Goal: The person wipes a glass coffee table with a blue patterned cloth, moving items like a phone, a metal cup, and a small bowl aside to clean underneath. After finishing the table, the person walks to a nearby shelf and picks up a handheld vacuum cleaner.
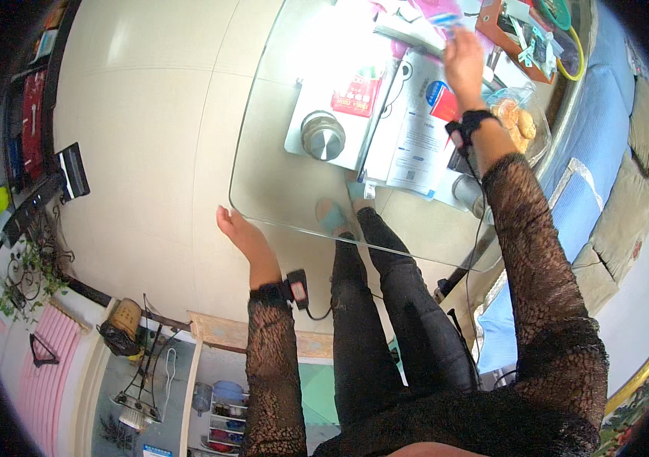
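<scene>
My right hand (463, 65) reaches over the far right of a glass-topped table (278, 171). Its fingertips are beside a blurred blue and white item (444, 20) on pink plastic (424, 8); whether they hold it I cannot tell. Below that hand lie printed papers (418, 137) with a red and blue patch. My left hand (238, 231) hangs beside the table's near left corner, holding nothing. A round metal-lidded jar (323, 137) stands on the table, near a red packet (357, 94). Both wrists wear black straps with small devices.
An orange box of small items (489, 17) stands at the back right, with a bag of bread rolls (515, 123) nearer. A glass cup (467, 188) is at the right edge. A sofa with blue covers (592, 125) lies beyond. A cable hangs from my right wrist.
</scene>
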`<state>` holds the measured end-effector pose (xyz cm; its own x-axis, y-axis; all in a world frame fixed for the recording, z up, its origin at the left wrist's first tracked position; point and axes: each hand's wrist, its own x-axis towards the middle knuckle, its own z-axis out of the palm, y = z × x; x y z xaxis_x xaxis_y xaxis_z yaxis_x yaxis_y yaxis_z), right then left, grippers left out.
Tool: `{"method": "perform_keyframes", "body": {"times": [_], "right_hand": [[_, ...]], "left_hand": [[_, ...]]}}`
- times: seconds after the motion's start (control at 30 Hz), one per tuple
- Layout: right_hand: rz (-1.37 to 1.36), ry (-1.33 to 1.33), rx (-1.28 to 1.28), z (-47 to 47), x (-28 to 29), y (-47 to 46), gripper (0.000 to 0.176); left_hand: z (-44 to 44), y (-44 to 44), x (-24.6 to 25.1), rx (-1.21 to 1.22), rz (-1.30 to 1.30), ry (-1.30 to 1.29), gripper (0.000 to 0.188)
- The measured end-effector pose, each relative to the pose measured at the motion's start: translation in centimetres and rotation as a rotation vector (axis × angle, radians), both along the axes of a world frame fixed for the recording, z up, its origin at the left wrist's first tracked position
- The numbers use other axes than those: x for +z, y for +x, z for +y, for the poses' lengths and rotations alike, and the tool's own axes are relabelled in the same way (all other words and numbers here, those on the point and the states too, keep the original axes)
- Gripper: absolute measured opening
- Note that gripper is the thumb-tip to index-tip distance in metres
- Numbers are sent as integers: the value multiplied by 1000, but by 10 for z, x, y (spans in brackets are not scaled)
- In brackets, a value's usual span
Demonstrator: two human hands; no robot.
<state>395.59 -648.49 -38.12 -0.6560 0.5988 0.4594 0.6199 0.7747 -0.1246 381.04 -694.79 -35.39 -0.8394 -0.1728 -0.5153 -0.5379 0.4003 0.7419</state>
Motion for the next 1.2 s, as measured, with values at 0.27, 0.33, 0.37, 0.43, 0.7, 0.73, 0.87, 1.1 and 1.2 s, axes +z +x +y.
{"method": "perform_keyframes", "body": {"times": [0.27,0.33,0.37,0.43,0.7,0.73,0.87,1.1,1.2], "right_hand": [[25,-679,362,-151,2,-94,34],[-444,-888,697,-214,4,-105,34],[-326,-799,765,-227,3,-108,33],[-75,-544,1042,-214,2,-105,32],[-5,41,-87,91,-19,-84,28],[-59,8,-210,106,-21,-92,37],[-65,-221,1,67,-12,-160,31],[-150,-302,922,-153,10,-193,34],[-37,-641,954,-118,-3,-175,33]], "left_hand": [[71,-35,-8,78,-185,-592,50],[72,-32,-10,40,-116,-697,51],[72,-30,-11,1,-93,-720,50],[74,-28,-13,-36,-97,-755,49],[82,-28,-18,-40,-31,-930,43],[81,-28,-20,-26,-1,-955,43],[75,-27,-28,8,-22,-944,43],[74,-26,-29,-11,-2,-947,42],[76,-29,-27,19,-6,-922,42]]}}
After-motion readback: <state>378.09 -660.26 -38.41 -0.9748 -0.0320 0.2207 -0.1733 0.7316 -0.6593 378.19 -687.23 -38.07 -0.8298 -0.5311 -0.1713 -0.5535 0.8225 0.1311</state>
